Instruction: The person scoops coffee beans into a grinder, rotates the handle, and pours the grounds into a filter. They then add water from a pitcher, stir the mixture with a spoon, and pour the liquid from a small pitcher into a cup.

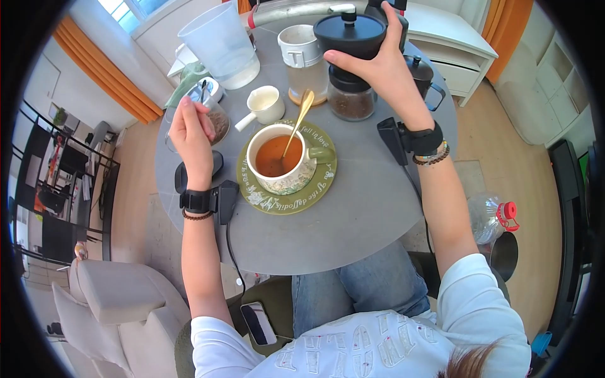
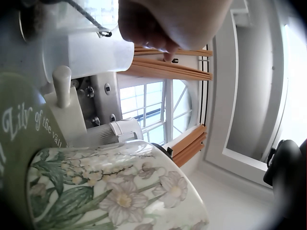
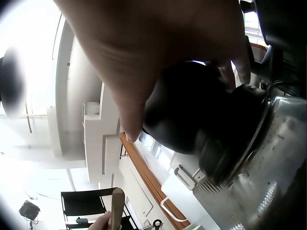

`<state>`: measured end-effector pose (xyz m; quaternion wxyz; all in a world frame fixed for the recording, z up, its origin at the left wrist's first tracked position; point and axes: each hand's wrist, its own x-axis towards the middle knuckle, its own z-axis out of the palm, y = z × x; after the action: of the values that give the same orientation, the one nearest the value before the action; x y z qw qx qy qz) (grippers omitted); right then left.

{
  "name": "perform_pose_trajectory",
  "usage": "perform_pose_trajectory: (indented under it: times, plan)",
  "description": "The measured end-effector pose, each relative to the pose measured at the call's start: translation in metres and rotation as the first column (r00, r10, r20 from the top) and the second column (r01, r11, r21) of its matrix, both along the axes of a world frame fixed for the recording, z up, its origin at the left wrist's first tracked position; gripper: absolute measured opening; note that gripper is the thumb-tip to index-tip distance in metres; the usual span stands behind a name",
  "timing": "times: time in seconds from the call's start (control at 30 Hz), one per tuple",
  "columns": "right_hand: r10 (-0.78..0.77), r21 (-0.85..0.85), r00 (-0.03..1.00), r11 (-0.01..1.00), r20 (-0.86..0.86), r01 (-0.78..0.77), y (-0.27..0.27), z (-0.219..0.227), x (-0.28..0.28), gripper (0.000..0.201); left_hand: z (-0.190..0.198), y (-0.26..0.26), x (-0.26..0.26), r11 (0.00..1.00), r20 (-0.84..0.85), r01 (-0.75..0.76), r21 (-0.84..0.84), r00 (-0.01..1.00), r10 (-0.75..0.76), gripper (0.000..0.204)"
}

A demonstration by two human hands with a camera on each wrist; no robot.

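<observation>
The right hand (image 1: 392,72) has thumb and fingers spread wide around the black grinder (image 1: 350,43), the thumb along its near side and the other fingertips round the far side. Right under those fingers sits its glass jar (image 1: 351,104), with brown grounds inside. The left hand (image 1: 193,135) has its fingers curled in toward the thumb; whether they pinch anything I cannot tell. Just beside them is a glass cup (image 1: 218,125) of brown bits, a thin dark handle (image 1: 203,90) rising by the fingertips. Right of the left fingers comes a small cream jug (image 1: 265,108); beyond them, a translucent pitcher (image 1: 220,50). Left of the right thumb stands a clear canister (image 1: 307,77). Between the hands, nearer the body than either set of fingers, a floral mug (image 1: 291,183) of reddish-brown liquid, holding a gold spoon (image 1: 302,111), rests on a green saucer (image 1: 259,203). Farthest toward the body from the fingers is the grey tabletop's near edge (image 1: 315,252).
</observation>
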<state>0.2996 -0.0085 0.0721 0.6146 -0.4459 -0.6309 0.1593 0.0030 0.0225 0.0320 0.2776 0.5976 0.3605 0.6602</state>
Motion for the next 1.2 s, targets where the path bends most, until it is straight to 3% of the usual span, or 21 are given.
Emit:
perform_pose_trajectory:
  times: [0.03,0.13,0.17,0.27,0.3,0.37,0.4,0.5,0.6,0.7,0.8,0.9,1.0,1.2]
  plan:
    - [0.026,0.000,0.999,1.000,-0.047,-0.026,0.000,0.002,0.001,0.117,0.001,0.001,-0.002,0.998,0.044,0.057,0.022,0.997,-0.058,0.038]
    - [-0.020,0.086,0.995,0.996,0.093,0.012,-0.004,0.004,0.009,0.111,0.013,-0.004,0.011,0.998,0.069,0.020,0.058,0.997,-0.024,0.035]
    - [-0.121,0.073,0.983,0.991,0.136,0.111,0.003,-0.007,0.008,0.112,0.017,-0.004,0.011,0.993,0.018,0.060,0.101,0.998,-0.062,0.028]
    - [-0.046,-0.016,0.991,0.999,0.126,0.048,-0.004,0.000,0.008,0.113,0.043,-0.015,0.035,0.986,-0.114,0.052,0.159,0.993,-0.034,0.026]
    - [0.009,-0.018,0.995,1.000,0.104,-0.007,-0.005,-0.001,0.009,0.113,0.053,-0.017,0.037,0.985,-0.143,0.129,0.113,0.983,-0.112,0.022]
    - [0.030,0.042,0.993,0.998,0.117,-0.035,-0.006,-0.004,0.011,0.093,0.072,-0.021,0.054,0.983,-0.317,0.142,0.119,0.943,-0.098,0.025]
    - [0.040,0.074,0.992,0.996,0.124,-0.049,-0.006,-0.005,0.012,0.083,0.081,-0.023,0.064,0.981,-0.401,0.149,0.123,0.912,-0.088,0.028]
    - [0.096,0.013,0.988,0.995,0.122,-0.098,-0.006,-0.001,0.016,0.114,0.102,-0.025,0.092,0.943,-0.697,0.255,0.213,0.716,-0.036,0.038]
    - [0.128,-0.043,0.978,0.992,0.163,-0.122,-0.010,0.003,0.022,0.108,0.112,-0.022,0.122,0.887,-0.747,0.306,0.347,0.661,0.064,0.043]
    - [0.106,-0.087,0.976,0.992,0.192,-0.090,-0.012,0.005,0.023,0.108,0.128,-0.014,0.139,0.881,-0.897,0.347,0.322,0.408,0.168,0.037]
    - [0.120,-0.067,0.974,0.992,0.191,-0.109,-0.008,0.002,0.024,0.107,0.129,0.005,0.151,0.886,-0.942,0.401,0.233,0.320,0.103,0.033]
    - [0.102,-0.059,0.976,0.994,0.192,-0.092,-0.006,0.001,0.024,0.108,0.121,0.013,0.155,0.867,-0.909,0.374,0.329,0.375,0.183,0.031]
    - [0.106,-0.080,0.976,0.993,0.192,-0.092,-0.008,0.002,0.025,0.108,0.117,0.008,0.154,0.902,-0.861,0.289,0.322,0.485,0.152,0.032]
    - [0.135,-0.050,0.974,0.990,0.184,-0.128,-0.010,0.002,0.027,0.111,0.118,-0.002,0.157,0.908,-0.855,0.245,0.339,0.483,0.189,0.036]
